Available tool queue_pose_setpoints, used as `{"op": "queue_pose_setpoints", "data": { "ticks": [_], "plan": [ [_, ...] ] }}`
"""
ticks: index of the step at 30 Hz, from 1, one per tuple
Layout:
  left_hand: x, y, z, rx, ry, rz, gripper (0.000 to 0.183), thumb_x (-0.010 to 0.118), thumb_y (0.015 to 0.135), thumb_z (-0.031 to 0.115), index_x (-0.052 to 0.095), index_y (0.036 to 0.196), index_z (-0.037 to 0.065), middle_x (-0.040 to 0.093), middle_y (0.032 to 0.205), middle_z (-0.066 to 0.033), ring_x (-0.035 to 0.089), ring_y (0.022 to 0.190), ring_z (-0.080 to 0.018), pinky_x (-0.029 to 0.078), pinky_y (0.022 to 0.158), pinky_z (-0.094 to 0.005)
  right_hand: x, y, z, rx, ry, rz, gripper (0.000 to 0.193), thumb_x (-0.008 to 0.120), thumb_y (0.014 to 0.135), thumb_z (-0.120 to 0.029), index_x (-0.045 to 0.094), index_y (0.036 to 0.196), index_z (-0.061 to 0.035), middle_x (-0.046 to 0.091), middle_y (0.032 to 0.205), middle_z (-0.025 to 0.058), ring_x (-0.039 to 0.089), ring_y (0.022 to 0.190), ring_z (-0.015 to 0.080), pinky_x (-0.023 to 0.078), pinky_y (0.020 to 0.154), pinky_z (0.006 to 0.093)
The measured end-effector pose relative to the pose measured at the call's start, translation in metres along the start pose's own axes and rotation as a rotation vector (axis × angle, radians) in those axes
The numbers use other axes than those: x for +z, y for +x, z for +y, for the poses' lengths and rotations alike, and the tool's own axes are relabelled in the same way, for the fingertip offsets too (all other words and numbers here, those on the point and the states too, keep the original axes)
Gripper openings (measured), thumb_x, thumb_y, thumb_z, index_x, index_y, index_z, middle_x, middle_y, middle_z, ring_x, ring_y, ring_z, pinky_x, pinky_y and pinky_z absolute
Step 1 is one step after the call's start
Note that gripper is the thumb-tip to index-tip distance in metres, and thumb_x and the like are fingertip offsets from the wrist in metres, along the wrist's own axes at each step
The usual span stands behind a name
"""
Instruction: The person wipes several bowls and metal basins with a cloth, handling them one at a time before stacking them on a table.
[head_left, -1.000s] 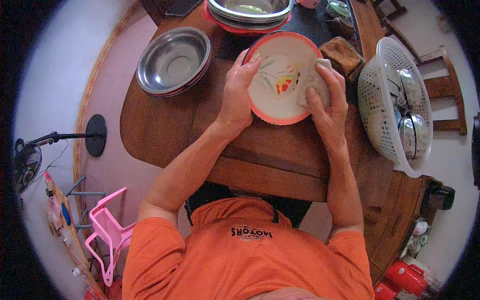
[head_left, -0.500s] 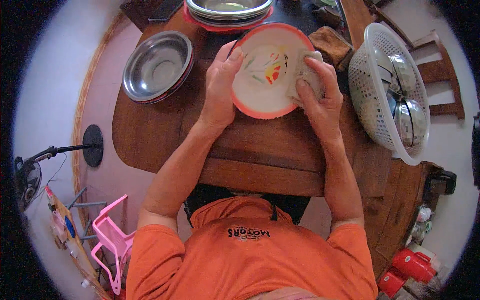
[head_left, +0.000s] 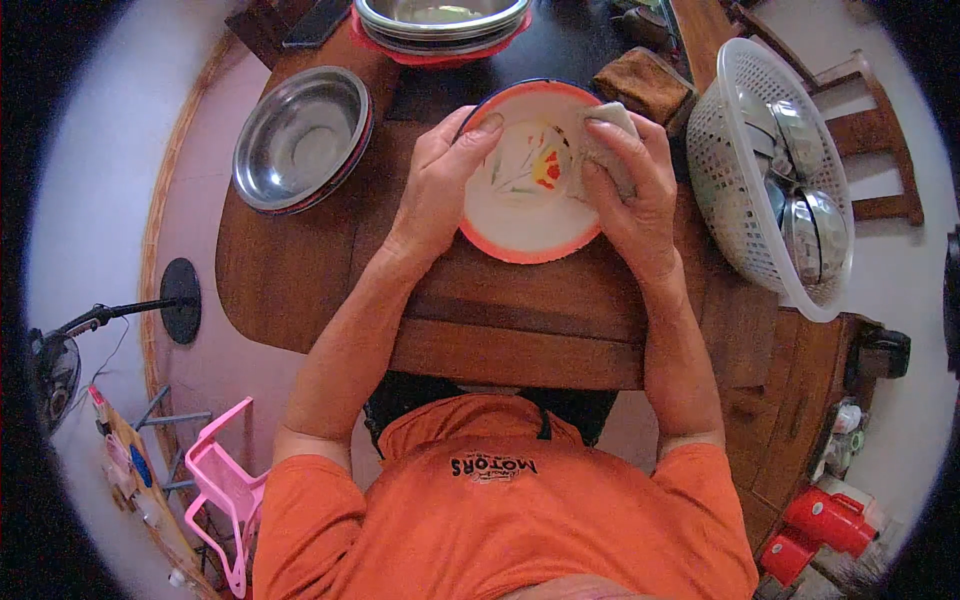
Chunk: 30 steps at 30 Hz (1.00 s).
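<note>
Centrally, near the table's point(head_left: 300, 290) front edge, we hold a white bowl point(head_left: 525, 190) with an orange rim and a painted motif inside. Our left hand point(head_left: 440, 185) clasps the bowl's left rim, thumb hooked over the lip and fingers curled beneath, tilting it slightly toward us. Our right hand point(head_left: 630, 190) is closed on a pale cloth point(head_left: 605, 140), pinching it against the inner right wall of the bowl. We judge the step in hand to be wiping the bowl's interior; whether the far wall is already done, we cannot tell. The next move, in our judgement, calls for sweeping the cloth around the inside while the left hand turns or steadies the rim, with firm grip so the bowl does not slip.

At the table's left edge stands a steel basin point(head_left: 300, 135); at the far edge, stacked steel bowls point(head_left: 440, 20) rest on a red tray. A brown cloth point(head_left: 645, 85) lies just beyond the bowl. At the right edge, a white basket point(head_left: 740, 130) holds steel vessels point(head_left: 805, 225).
</note>
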<state>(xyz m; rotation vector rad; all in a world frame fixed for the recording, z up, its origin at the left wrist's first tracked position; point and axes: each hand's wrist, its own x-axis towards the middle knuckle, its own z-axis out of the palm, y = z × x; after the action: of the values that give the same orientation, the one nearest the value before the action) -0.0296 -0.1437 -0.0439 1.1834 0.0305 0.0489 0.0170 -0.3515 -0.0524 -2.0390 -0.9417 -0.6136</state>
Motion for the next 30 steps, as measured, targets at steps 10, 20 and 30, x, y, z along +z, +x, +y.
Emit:
{"op": "queue_pose_setpoints", "data": {
  "ticks": [10, 20, 30],
  "plan": [
    [0.006, -0.003, 0.000, 0.078, -0.103, 0.094, 0.033, 0.055, 0.093, 0.024, 0.058, 0.112, -0.003, 0.064, 0.102, -0.0067, 0.059, 0.089, -0.0112, 0.047, 0.081, -0.0247, 0.006, 0.000, 0.000, 0.021, 0.053, 0.034, 0.044, 0.068, 0.075, 0.000, 0.058, 0.118, -0.0051, 0.052, 0.117, 0.0183, 0.053, 0.107, 0.0347, 0.044, 0.095, 0.0419],
    [0.001, 0.001, -0.004, 0.274, -0.210, 0.306, 0.047, 0.054, 0.095, 0.030, 0.045, 0.127, -0.003, 0.058, 0.118, -0.0154, 0.060, 0.104, -0.0233, 0.049, 0.089, -0.0350, 0.016, -0.006, -0.011, 0.185, 0.327, -0.068, 0.056, 0.067, 0.079, -0.006, 0.046, 0.131, -0.0051, 0.050, 0.117, 0.0177, 0.050, 0.110, 0.0318, 0.040, 0.096, 0.0393],
    [0.005, -0.003, 0.000, 0.248, -0.002, 0.155, 0.047, 0.048, 0.097, 0.032, 0.045, 0.129, -0.002, 0.056, 0.122, -0.0138, 0.057, 0.109, -0.0212, 0.044, 0.095, -0.0347, 0.007, -0.005, -0.003, 0.191, 0.271, 0.073, 0.046, 0.068, 0.076, -0.004, 0.054, 0.121, -0.0046, 0.053, 0.112, 0.0154, 0.055, 0.102, 0.0303, 0.046, 0.088, 0.0381]
  ]
}}
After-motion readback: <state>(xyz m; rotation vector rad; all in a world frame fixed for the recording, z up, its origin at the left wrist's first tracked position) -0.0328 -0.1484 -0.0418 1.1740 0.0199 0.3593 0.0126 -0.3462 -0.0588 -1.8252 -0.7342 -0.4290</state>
